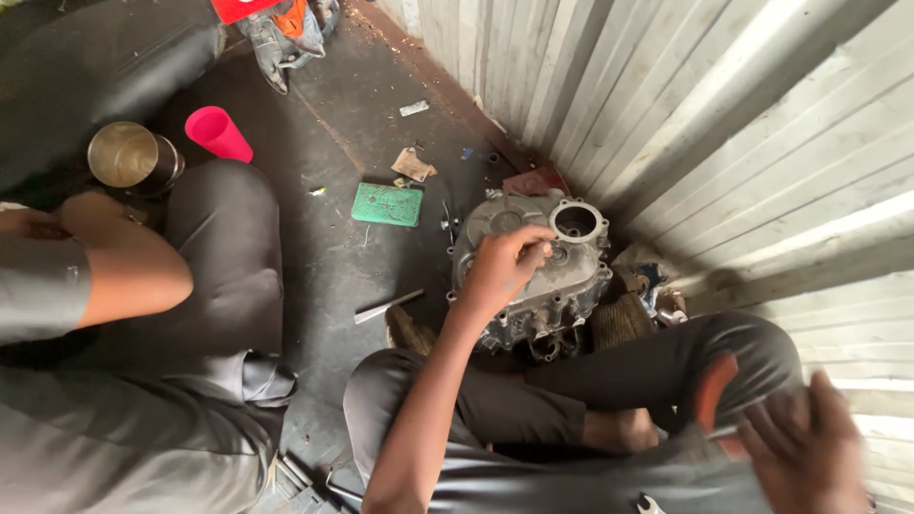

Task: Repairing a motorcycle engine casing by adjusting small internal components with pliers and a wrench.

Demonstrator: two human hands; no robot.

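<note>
A grey metal engine case (571, 286) lies on the dark floor in front of my crossed legs, close to the corrugated wall. It has a round opening (577, 221) at its top. My left hand (505, 266) reaches onto the case, with the fingertips pinched on a small fitting (550, 251) near its middle. Low on the right, above my knee, my right hand (809, 447) is blurred. A thin silvery piece (724, 433) shows at its left edge. Whether the hand holds it I cannot tell.
Another person sits on the left, with a bare arm (124, 266) and a grey-clad knee (224, 247). Around them lie a steel cup (124, 157), a pink cup (219, 133), a green flat pad (387, 205) and a metal rod (388, 306). The corrugated metal wall (724, 143) closes the right side.
</note>
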